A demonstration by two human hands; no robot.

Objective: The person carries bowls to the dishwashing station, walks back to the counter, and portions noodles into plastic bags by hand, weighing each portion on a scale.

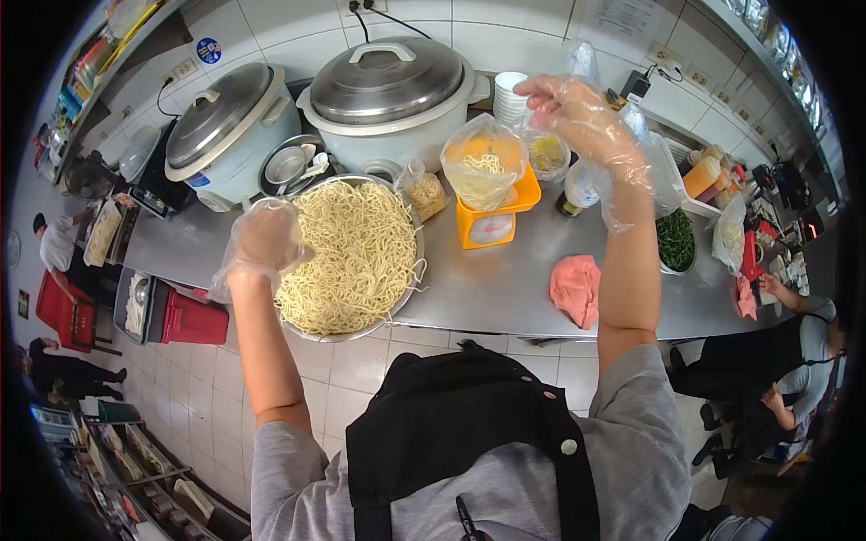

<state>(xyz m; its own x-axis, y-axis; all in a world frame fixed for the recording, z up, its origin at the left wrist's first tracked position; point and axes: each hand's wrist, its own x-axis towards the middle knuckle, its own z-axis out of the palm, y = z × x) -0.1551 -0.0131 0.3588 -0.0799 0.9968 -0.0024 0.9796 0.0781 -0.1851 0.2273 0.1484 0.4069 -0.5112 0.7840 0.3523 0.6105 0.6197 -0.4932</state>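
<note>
A large round metal bowl (420, 270) is heaped with yellow noodles (347, 252). My left hand (266, 236), in a loose clear plastic glove, is at the left edge of the heap; its fingers are mostly hidden under the glove. Raised above the counter, my right hand (586, 122) wears a clear glove too, its fingers stretched out leftward with nothing in them. Below and left of it stands an orange kitchen scale (528, 191), bearing an open clear plastic bag (487, 171) with some noodles inside. White stacked cups (511, 97) are just beside my right fingertips.
Two lidded cookers (388, 99) (230, 126) line the wall. Around the counter (487, 293) are a pink cloth (575, 290), chopped greens (675, 242), a small bag (424, 191) and sauce bottles (702, 176). A red bin (194, 318) is at left. Other people stand at both sides.
</note>
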